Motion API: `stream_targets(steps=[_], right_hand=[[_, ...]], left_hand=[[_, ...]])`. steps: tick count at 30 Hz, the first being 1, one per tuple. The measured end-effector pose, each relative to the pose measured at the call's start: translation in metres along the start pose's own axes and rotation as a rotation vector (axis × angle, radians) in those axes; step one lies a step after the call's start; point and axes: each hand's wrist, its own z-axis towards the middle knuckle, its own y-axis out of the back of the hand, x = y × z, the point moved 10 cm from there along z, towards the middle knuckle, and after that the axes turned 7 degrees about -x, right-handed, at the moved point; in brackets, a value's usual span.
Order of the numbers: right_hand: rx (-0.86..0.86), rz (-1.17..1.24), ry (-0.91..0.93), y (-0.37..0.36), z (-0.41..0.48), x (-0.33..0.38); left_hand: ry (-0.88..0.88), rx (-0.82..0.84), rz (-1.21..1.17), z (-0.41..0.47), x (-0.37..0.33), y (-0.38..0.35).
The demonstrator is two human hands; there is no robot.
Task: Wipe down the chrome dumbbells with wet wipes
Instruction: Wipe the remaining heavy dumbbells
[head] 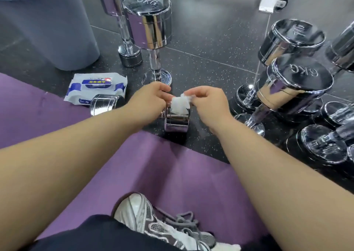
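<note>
Right at the edge of the mat [172, 164], left hand [151, 97] gripped the small dumbbell [176, 122], apparently steadying it, while right hand [208, 105] pinched the wet wipe [181, 104] against its chrome head.

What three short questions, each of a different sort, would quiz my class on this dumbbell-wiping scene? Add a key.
1. True or false: the upright dumbbell just beyond the left hand is stamped 6KG.
2. Fill in: the wipes pack lies on the person's ____ side.
3. The right hand pinches the white wipe over:
A. the upright dumbbell's top
B. the wipes pack
C. the head of the lying dumbbell

Key: 1 false, it reads 8KG; 2 left; 3 C.
</note>
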Motion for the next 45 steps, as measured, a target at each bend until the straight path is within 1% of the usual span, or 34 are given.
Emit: stream_targets(steps=[1, 2, 3, 5, 6, 7, 8, 9, 10, 11, 12, 13, 14, 15, 16, 18, 20, 21, 22, 24, 25, 27, 28, 30, 31, 34, 35, 36, 38, 40, 41, 42, 43, 45], right_hand=[[-0.009, -0.119, 0.055, -0.001, -0.004, 0.005], [-0.002, -0.170, 0.095, -0.005, -0.010, 0.008], [0.032, -0.164, 0.130, -0.012, -0.020, 0.012], [0.120, -0.129, 0.233, -0.030, -0.045, 0.015], [0.106, -0.119, 0.289, -0.032, -0.056, 0.015], [0.044, -0.083, 0.311, -0.030, -0.062, 0.013], [-0.068, -0.026, 0.271, -0.020, -0.060, 0.006], [-0.193, 0.045, 0.177, -0.008, -0.057, -0.003], [-0.292, 0.122, 0.036, 0.001, -0.053, -0.017], [-0.340, 0.207, -0.122, 0.003, -0.051, -0.033], [-0.344, 0.276, -0.265, -0.001, -0.050, -0.051], [-0.306, 0.313, -0.395, -0.008, -0.053, -0.064], [-0.240, 0.336, -0.505, -0.017, -0.056, -0.078], [-0.177, 0.377, -0.596, -0.024, -0.062, -0.088], [-0.110, 0.440, -0.678, -0.030, -0.065, -0.093], [0.069, 0.589, -0.809, -0.050, -0.069, -0.089], [0.241, 0.684, -0.891, -0.065, -0.071, -0.077], [0.262, 0.739, -0.918, -0.069, -0.071, -0.075], [0.261, 0.848, -0.953, -0.073, -0.069, -0.077], [0.216, 1.072, -1.010, -0.073, -0.066, -0.082], [0.230, 1.146, -1.024, -0.071, -0.064, -0.084], [0.296, 1.162, -1.024, -0.071, -0.066, -0.083], [0.312, 1.118, -1.012, -0.074, -0.065, -0.088], [0.339, 1.028, -0.960, -0.082, -0.065, -0.093], [0.365, 0.966, -0.929, -0.088, -0.065, -0.095], [0.329, 0.774, -0.771, -0.086, -0.067, -0.104], [0.322, 0.735, -0.742, -0.084, -0.072, -0.103], [0.319, 0.716, -0.754, -0.084, -0.079, -0.105], [0.353, 0.776, -0.803, -0.102, -0.090, -0.119], [0.412, 0.849, -0.824, -0.104, -0.104, -0.107], [0.391, 0.899, -0.826, -0.098, -0.105, -0.101], [0.361, 0.966, -0.829, -0.091, -0.103, -0.095], [0.376, 1.035, -0.844, -0.093, -0.102, -0.096], [0.398, 1.076, -0.853, -0.100, -0.101, -0.094]], left_hand=[[0.014, -0.053, 0.046, 0.002, 0.004, 0.010], [0.011, -0.067, 0.114, 0.003, 0.007, 0.015], [-0.010, -0.033, 0.192, 0.002, 0.006, 0.014], [-0.056, 0.124, 0.410, -0.001, 0.006, -0.004], [-0.051, 0.175, 0.495, -0.003, 0.008, -0.010], [-0.035, 0.190, 0.555, 0.001, 0.009, -0.013], [-0.008, 0.187, 0.617, 0.002, 0.006, -0.015], [0.023, 0.180, 0.664, 0.002, 0.000, -0.015], [0.039, 0.196, 0.682, 0.004, -0.003, -0.017], [0.097, 0.208, 0.631, 0.004, -0.004, -0.019], [0.222, 0.221, 0.507, 0.001, -0.001, -0.021], [0.373, 0.229, 0.353, -0.006, 0.004, -0.024], [0.468, 0.217, 0.247, -0.011, 0.008, -0.028], [0.494, 0.197, 0.199, -0.010, 0.011, -0.033], [0.501, 0.161, 0.160, -0.008, 0.014, -0.038], [0.428, -0.001, 0.161, 0.009, 0.015, -0.039], [0.363, -0.146, 0.237, 0.016, 0.009, -0.035], [0.340, -0.174, 0.329, 0.020, 0.008, -0.034], [0.326, -0.170, 0.407, 0.023, 0.006, -0.034], [0.313, -0.157, 0.480, 0.026, 0.010, -0.030], [0.313, -0.165, 0.500, 0.025, 0.012, -0.027], [0.326, -0.166, 0.498, 0.022, 0.020, -0.023], [0.345, -0.153, 0.461, 0.018, 0.024, -0.025], [0.397, -0.121, 0.298, 0.005, 0.027, -0.032], [0.404, -0.131, 0.255, 0.001, 0.028, -0.033], [0.390, -0.147, 0.339, -0.011, 0.025, -0.033], [0.366, -0.149, 0.395, -0.015, 0.022, -0.032], [0.351, -0.143, 0.449, -0.016, 0.022, -0.032], [0.327, -0.117, 0.530, -0.017, 0.020, -0.030], [0.299, -0.105, 0.587, -0.017, 0.015, -0.025], [0.285, -0.093, 0.604, -0.016, 0.015, -0.026], [0.286, -0.079, 0.600, -0.015, 0.015, -0.026], [0.283, -0.067, 0.591, -0.016, 0.016, -0.026], [0.301, -0.044, 0.552, -0.017, 0.017, -0.030]])
